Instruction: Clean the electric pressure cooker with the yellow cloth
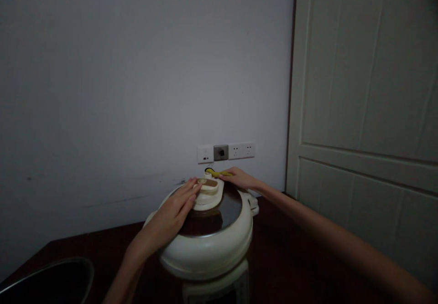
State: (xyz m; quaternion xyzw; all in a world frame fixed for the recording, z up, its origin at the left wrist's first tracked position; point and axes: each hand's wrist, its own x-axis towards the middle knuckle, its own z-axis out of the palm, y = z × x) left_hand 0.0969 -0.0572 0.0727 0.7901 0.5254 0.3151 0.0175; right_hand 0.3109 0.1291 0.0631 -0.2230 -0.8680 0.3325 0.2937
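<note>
A cream pressure cooker [212, 251] with a shiny brown lid top stands on the dark table in front of me. My left hand [176, 210] lies over the left side of the lid, its fingers stretched out and touching the cream-and-brown lid handle [209, 185]. At the far side of the lid, my right hand [237, 177] is closed on a slim yellow tool [219, 173] with a black curved end. That end reaches the small white valve behind the handle. Dim light keeps me from telling what kind of tool it is.
Sockets [241, 150] and a grey outlet plate [221, 152] are set in the wall just behind the cooker. A dark round vessel with a pale rim [87, 263] is at the lower left. A panelled door [362, 90] rises on the right.
</note>
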